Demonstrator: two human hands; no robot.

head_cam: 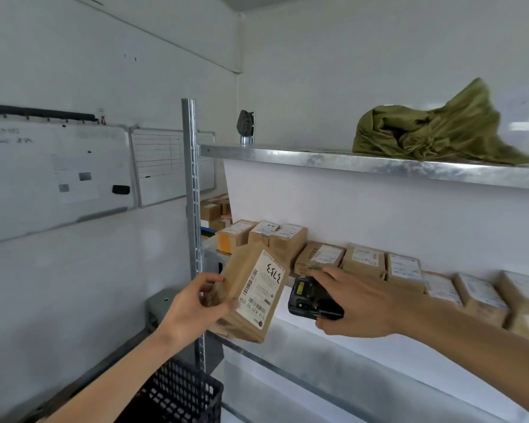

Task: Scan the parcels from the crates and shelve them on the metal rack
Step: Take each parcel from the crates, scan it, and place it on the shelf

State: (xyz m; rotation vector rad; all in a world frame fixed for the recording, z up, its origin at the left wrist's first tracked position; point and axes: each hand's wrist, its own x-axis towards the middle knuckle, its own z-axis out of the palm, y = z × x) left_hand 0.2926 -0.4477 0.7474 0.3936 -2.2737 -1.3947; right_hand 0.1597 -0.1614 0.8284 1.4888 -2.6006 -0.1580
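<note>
Hanging on the wall at the left of the frame are two whiteboards [55,172], with a dark rail of hooks [43,112] above them. Low in the frame, left of centre, shows the corner of a black lattice crate [177,395]. Above it the left hand [193,309] holds a brown parcel [251,294] by its left end, thumb on top and fingers [226,306] curled underneath, clamped on the cardboard. The parcel is tilted, its white label with barcodes and handwritten digits facing the camera, and it hangs in front of the metal rack's upright post [191,190], at the left end of the middle shelf [364,340].

Just right of the parcel, the right hand [355,303] grips a black handheld scanner [313,297], fingers wrapped over its top and thumb beneath, its end turned toward the label. Scanner and parcel are close but apart.

Behind the hands, a row of labelled brown parcels [361,261] lines the back of the middle shelf, running from centre to the right edge of the frame. More boxes [214,209] are seen past the post. On the upper shelf [379,163], toward the upper right, lies a crumpled olive-green sack [434,129]; a small dark object [245,123] stands at that shelf's left end.
</note>
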